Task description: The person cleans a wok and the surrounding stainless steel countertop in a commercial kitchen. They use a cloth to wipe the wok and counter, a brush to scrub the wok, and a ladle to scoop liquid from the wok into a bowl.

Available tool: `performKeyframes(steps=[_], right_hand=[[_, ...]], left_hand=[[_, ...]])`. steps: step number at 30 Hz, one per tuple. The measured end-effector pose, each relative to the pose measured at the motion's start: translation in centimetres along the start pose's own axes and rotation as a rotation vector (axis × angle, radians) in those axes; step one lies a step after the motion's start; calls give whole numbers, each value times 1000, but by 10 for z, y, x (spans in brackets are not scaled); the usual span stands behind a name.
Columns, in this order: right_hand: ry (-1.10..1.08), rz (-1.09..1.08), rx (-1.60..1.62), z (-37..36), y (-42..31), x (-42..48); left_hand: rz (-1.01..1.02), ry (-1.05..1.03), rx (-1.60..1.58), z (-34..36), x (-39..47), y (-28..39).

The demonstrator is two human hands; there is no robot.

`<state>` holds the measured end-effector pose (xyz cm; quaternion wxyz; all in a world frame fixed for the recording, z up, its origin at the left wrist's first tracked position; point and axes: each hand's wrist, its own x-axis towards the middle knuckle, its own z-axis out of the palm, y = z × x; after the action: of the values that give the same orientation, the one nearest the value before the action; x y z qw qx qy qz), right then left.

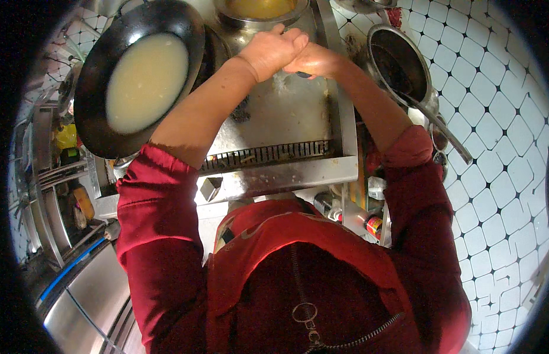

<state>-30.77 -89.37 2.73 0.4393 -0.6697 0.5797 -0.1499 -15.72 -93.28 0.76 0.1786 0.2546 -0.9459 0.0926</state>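
My left hand [274,51] and my right hand [313,61] are pressed together above the metal stove top [283,119], just below a steel pot [261,22] of yellow liquid. A small dark object [303,75] shows under the right hand's fingers; what it is and which hand holds it cannot be told. To the left a black wok [93,101] holds a pale, cloudy liquid [146,84]. On the right stands a deep metal pot [425,75] with dark contents, and a long metal handle [447,132] leans out over its rim.
A slotted drain grate [274,152] runs along the stove's near edge, behind a raised metal rim [283,172]. Bottles [374,225] stand below on a shelf. White tiles [486,128] cover the right side. Metal racks [48,177] and a blue hose [73,267] lie at left.
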Motion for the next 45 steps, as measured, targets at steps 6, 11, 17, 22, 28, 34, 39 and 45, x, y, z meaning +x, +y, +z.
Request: performKeyframes(steps=[6, 11, 17, 22, 28, 34, 39, 45], right_hand=[[15, -255, -169, 12, 14, 22], [-2, -179, -98, 42, 45, 28], [290, -161, -339, 79, 59, 1], [131, -204, -344, 133, 50, 7], [306, -225, -644, 232, 57, 41], [453, -507, -298, 149, 111, 63], [733, -15, -553, 2, 179, 139], [718, -115, -521, 3, 208, 197]], left_hand=[[-132, -84, -53, 4, -11, 5], [-345, -198, -248, 6, -29, 21], [-809, -260, -467, 18, -115, 22], [-961, -22, -675, -16, -224, 51], [-1197, 181, -703, -29, -326, 77], [-1241, 205, -504, -8, -359, 87], [-1198, 185, -380, -4, -360, 88], [-1195, 158, -427, -7, -355, 84]])
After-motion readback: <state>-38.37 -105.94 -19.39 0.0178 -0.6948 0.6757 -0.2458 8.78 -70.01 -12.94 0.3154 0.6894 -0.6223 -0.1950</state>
